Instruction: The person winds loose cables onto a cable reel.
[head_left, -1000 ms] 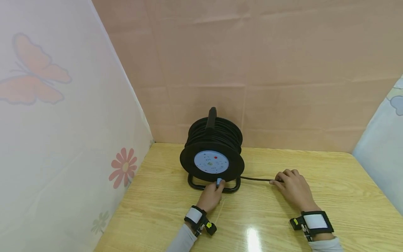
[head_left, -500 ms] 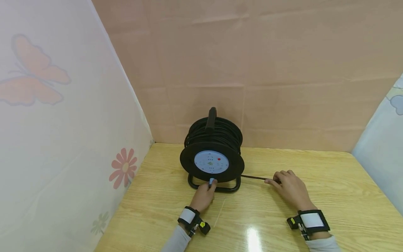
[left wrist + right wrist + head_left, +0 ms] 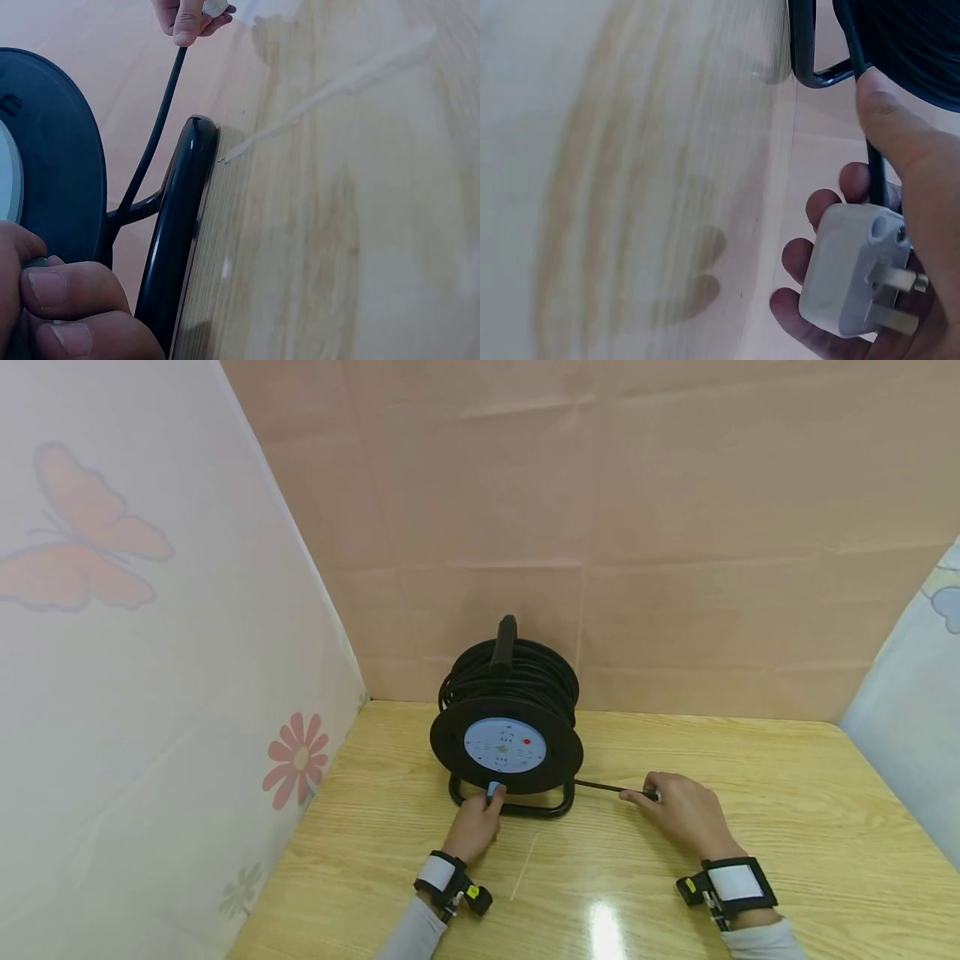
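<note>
A black cable reel [image 3: 517, 681] stands on its tube frame, wound with black cable. Its front flange carries a pale blue socket panel [image 3: 505, 745] with a red dot. My left hand [image 3: 474, 825] pinches a blue-grey knob [image 3: 492, 788] at the bottom of the flange; in the left wrist view the fingers [image 3: 79, 292] mostly hide it. From the reel's lower right a length of cable [image 3: 597, 786] runs to my right hand [image 3: 684, 810]. In the right wrist view a white plug [image 3: 836, 274] with metal pins lies within its curled fingers, and the thumb presses on the cable.
The reel's black tube base [image 3: 536, 812] rests on the wooden table [image 3: 600, 877], near the brown back wall [image 3: 675, 568]. A printed white sheet [image 3: 187, 693] stands along the left side, another [image 3: 922, 718] along the right.
The knob and my left hand have moved left along the bottom of the flange. The red dot has shifted right as the reel turned clockwise. My right hand has come left, closer to the reel.
</note>
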`<state>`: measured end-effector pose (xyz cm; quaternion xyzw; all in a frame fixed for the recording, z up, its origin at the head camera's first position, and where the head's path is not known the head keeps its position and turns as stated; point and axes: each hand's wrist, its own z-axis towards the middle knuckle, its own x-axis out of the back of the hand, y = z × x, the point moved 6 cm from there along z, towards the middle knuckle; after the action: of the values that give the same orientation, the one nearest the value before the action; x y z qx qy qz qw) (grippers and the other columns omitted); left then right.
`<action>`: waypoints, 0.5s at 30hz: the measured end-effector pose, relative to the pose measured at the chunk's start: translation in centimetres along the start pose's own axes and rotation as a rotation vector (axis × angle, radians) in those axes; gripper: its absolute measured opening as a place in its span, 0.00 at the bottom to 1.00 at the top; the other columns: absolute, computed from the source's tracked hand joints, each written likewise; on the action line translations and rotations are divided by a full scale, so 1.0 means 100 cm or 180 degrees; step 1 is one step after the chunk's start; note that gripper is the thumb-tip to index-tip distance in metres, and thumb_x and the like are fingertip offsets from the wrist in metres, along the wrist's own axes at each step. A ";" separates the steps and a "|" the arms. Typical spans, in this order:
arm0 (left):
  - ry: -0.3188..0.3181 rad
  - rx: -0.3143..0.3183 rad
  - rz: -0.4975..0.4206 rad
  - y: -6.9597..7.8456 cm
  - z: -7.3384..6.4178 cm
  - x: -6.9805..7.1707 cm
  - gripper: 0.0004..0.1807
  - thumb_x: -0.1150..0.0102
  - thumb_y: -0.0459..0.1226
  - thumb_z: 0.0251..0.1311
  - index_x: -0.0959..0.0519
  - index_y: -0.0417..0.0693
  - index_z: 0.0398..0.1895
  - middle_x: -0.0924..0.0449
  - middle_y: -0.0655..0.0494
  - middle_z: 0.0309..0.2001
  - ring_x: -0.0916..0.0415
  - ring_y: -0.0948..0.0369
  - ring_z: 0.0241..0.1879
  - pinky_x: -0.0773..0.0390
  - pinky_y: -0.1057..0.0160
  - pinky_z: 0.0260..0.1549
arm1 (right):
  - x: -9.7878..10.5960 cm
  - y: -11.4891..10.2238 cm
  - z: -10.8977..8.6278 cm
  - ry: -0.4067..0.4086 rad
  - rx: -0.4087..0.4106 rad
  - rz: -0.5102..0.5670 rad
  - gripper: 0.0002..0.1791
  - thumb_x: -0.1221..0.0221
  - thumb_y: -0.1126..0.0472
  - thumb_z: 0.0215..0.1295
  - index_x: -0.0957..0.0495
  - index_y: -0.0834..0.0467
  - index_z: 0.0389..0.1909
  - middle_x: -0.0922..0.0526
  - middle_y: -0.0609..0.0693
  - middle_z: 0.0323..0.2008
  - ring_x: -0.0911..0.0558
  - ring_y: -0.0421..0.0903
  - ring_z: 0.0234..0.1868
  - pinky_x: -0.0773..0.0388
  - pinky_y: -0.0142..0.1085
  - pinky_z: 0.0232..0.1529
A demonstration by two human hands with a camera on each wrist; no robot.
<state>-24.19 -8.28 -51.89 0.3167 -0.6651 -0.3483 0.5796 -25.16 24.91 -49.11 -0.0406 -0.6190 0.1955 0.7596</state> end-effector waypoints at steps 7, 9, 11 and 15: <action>0.0039 0.0055 -0.0085 -0.007 0.001 0.006 0.31 0.65 0.61 0.72 0.33 0.50 0.18 0.35 0.62 0.12 0.40 0.64 0.12 0.41 0.66 0.13 | -0.007 -0.003 0.001 -0.0077 0.0024 0.0078 0.17 0.38 0.35 0.56 0.23 0.44 0.25 0.26 0.39 0.20 0.32 0.39 0.19 0.38 0.35 0.16; 0.0047 0.0059 -0.0133 -0.008 0.001 0.008 0.31 0.65 0.61 0.73 0.33 0.50 0.19 0.35 0.61 0.13 0.40 0.64 0.12 0.41 0.66 0.13 | -0.008 -0.005 0.002 -0.0086 0.0062 0.0124 0.16 0.36 0.37 0.56 0.23 0.44 0.25 0.25 0.39 0.22 0.31 0.39 0.20 0.36 0.35 0.17; 0.0064 0.0061 -0.0157 -0.009 0.001 0.010 0.30 0.65 0.60 0.73 0.33 0.49 0.20 0.34 0.61 0.13 0.40 0.64 0.12 0.41 0.65 0.13 | -0.008 -0.007 0.002 -0.0095 0.0083 0.0156 0.14 0.34 0.39 0.55 0.22 0.44 0.25 0.24 0.40 0.22 0.30 0.39 0.21 0.34 0.35 0.18; 0.0089 0.0051 -0.0173 -0.007 0.000 0.017 0.30 0.65 0.59 0.73 0.32 0.49 0.19 0.34 0.61 0.13 0.39 0.64 0.12 0.40 0.65 0.13 | -0.009 -0.011 0.003 -0.0104 0.0119 0.0220 0.12 0.33 0.43 0.55 0.22 0.46 0.27 0.22 0.41 0.25 0.28 0.39 0.24 0.32 0.36 0.21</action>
<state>-24.43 -10.05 -51.49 0.3442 -0.6508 -0.3541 0.5767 -25.34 23.52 -49.53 -0.0446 -0.6258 0.2339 0.7428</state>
